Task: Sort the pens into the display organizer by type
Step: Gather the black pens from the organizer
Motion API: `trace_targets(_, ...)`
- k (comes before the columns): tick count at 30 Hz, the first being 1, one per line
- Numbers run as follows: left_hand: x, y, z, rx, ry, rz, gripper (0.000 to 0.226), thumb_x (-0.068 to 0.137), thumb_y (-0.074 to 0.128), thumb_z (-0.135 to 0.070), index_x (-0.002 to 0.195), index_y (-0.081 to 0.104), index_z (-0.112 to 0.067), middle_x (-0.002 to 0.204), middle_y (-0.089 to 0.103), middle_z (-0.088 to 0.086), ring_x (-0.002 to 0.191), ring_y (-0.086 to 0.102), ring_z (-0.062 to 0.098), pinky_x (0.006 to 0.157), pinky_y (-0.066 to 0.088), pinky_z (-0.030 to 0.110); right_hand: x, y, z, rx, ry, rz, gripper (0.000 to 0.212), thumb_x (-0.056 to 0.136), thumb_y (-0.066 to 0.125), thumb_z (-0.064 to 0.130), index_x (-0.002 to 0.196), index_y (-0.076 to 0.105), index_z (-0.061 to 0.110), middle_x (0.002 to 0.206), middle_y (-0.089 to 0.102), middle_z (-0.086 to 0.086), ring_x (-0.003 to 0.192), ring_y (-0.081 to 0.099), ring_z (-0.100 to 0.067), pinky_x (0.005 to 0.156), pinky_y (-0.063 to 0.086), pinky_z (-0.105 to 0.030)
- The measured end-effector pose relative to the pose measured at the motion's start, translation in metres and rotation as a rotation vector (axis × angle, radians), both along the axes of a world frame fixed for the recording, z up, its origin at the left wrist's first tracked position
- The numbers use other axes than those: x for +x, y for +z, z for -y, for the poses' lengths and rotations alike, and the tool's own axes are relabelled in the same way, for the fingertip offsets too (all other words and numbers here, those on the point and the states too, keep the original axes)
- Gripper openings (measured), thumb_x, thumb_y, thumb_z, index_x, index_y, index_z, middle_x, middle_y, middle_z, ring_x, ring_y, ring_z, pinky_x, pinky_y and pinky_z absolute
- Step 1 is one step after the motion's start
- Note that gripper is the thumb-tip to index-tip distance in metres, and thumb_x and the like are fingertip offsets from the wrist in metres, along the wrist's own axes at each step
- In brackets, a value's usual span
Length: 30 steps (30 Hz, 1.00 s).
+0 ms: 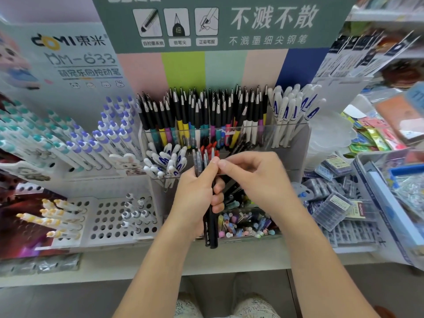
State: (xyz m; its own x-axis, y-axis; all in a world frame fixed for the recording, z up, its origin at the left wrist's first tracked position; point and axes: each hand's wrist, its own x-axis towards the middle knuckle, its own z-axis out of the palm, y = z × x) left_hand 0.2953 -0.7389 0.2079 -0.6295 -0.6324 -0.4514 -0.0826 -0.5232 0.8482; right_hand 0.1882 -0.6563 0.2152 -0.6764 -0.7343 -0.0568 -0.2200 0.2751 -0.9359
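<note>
Gripped in the left hand point(197, 191) is a bundle of black pens point(210, 228), held upright with fingers curled round the barrels; the lower ends hang below the fist. Right hand point(257, 180) pinches the top of one pen in that bundle between thumb and forefinger, meeting the left thumb there.

Both hands are in front of the clear acrylic display organizer point(296, 143), the landmark for all that follows. Its rear row holds black-capped pens with coloured barrels point(202, 118); its rear right compartment holds white pens with blue lettering point(291, 111). More white pens point(165, 161) fill its front left compartment, and red-capped pens point(210, 148) stand just behind the hands. Below the organizer's front lies a tray of small pastel items point(243, 223), too blurred to identify. Left of the organizer stands a perforated white rack point(107, 221) with purple-tipped click pens point(110, 134). Right of it lie clear plastic refill boxes point(332, 203).
</note>
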Motion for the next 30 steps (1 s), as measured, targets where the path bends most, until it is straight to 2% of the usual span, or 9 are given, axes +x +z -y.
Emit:
trace_targets(2, -0.003, 0.002, -0.002, -0.004, -0.052, 0.004, 0.030, 0.104, 0.052, -0.035, 0.090, 0.060, -0.011, 0.054, 0.040, -0.002, 0.041, 0.030, 0.009, 0.036, 0.026, 0.021, 0.002, 0.000, 0.001, -0.058, 0.011, 0.341, 0.013, 0.092, 0.072, 0.027, 0.091, 0.081, 0.018, 0.070, 0.070, 0.006, 0.055, 0.055, -0.005, 0.051, 0.043, -0.017)
trace_targets(4, -0.004, 0.003, -0.002, 0.001, -0.106, -0.002, 0.034, 0.104, 0.051, -0.038, 0.087, 0.061, -0.010, 0.054, 0.039, -0.001, 0.040, 0.029, 0.009, 0.035, 0.026, 0.020, 0.002, -0.003, 0.001, -0.095, -0.028, 0.545, 0.015, 0.092, 0.071, 0.028, 0.095, 0.081, 0.017, 0.070, 0.065, 0.004, 0.056, 0.043, -0.007, 0.046, 0.036, -0.015)
trace_targets(7, -0.005, 0.003, -0.001, 0.036, -0.166, -0.011, 0.034, 0.103, 0.050, -0.041, 0.095, 0.062, -0.009, 0.056, 0.039, -0.001, 0.041, 0.029, 0.009, 0.035, 0.026, 0.019, -0.001, -0.008, 0.000, -0.108, -0.042, 0.660, 0.018, 0.091, 0.072, 0.027, 0.100, 0.080, 0.014, 0.076, 0.068, 0.002, 0.056, 0.040, -0.006, 0.044, 0.035, -0.014)
trace_targets(12, -0.008, 0.000, -0.010, 0.052, -0.144, -0.001, 0.037, 0.104, 0.049, -0.043, 0.095, 0.061, -0.009, 0.058, 0.050, 0.002, 0.042, 0.037, 0.011, 0.037, 0.031, 0.021, 0.000, -0.006, -0.003, -0.199, -0.002, 0.808, 0.016, 0.095, 0.067, 0.021, 0.100, 0.068, 0.006, 0.060, 0.056, 0.003, 0.046, 0.049, -0.010, 0.042, 0.038, -0.018)
trace_targets(14, -0.010, -0.001, -0.012, 0.019, -0.033, 0.019, 0.037, 0.105, 0.049, -0.041, 0.088, 0.061, -0.010, 0.060, 0.059, 0.006, 0.045, 0.050, 0.015, 0.040, 0.042, 0.025, 0.002, -0.004, -0.002, -0.224, -0.015, 0.745, 0.014, 0.097, 0.065, 0.020, 0.099, 0.067, 0.006, 0.063, 0.056, -0.003, 0.045, 0.049, -0.011, 0.043, 0.044, -0.023)
trace_targets(17, -0.009, -0.002, -0.007, -0.092, 0.156, 0.047, 0.035, 0.106, 0.047, -0.035, 0.085, 0.058, -0.010, 0.059, 0.064, 0.007, 0.049, 0.062, 0.018, 0.045, 0.050, 0.027, 0.001, 0.006, -0.003, -0.313, -0.131, 0.493, 0.011, 0.099, 0.062, 0.017, 0.096, 0.064, 0.006, 0.071, 0.052, -0.007, 0.053, 0.046, -0.009, 0.044, 0.041, -0.019)
trace_targets(23, 0.002, -0.003, 0.006, -0.071, 0.194, 0.000, 0.033, 0.106, 0.048, -0.034, 0.085, 0.054, -0.010, 0.053, 0.032, -0.002, 0.042, 0.029, 0.012, 0.038, 0.031, 0.024, -0.017, 0.029, -0.012, -0.603, -0.350, 0.112, 0.013, 0.103, 0.056, 0.012, 0.090, 0.058, 0.015, 0.070, 0.057, 0.004, 0.055, 0.055, -0.017, 0.044, 0.047, -0.026)
trace_targets(26, 0.006, -0.006, 0.008, -0.039, 0.183, -0.018, 0.033, 0.106, 0.048, -0.036, 0.087, 0.053, -0.010, 0.053, 0.030, -0.002, 0.041, 0.025, 0.012, 0.037, 0.026, 0.023, -0.020, 0.016, -0.008, -0.501, -0.388, -0.084, 0.011, 0.102, 0.058, 0.012, 0.093, 0.059, 0.018, 0.076, 0.061, 0.007, 0.062, 0.064, -0.018, 0.052, 0.055, -0.029)
trace_targets(30, 0.010, -0.007, 0.010, 0.028, 0.152, -0.030, 0.034, 0.104, 0.050, -0.041, 0.084, 0.053, -0.014, 0.054, 0.028, -0.003, 0.042, 0.023, 0.011, 0.037, 0.023, 0.022, -0.013, -0.013, 0.001, -0.321, -0.331, -0.204, 0.009, 0.097, 0.065, 0.014, 0.095, 0.069, 0.022, 0.081, 0.069, 0.008, 0.072, 0.068, -0.015, 0.065, 0.057, -0.028)
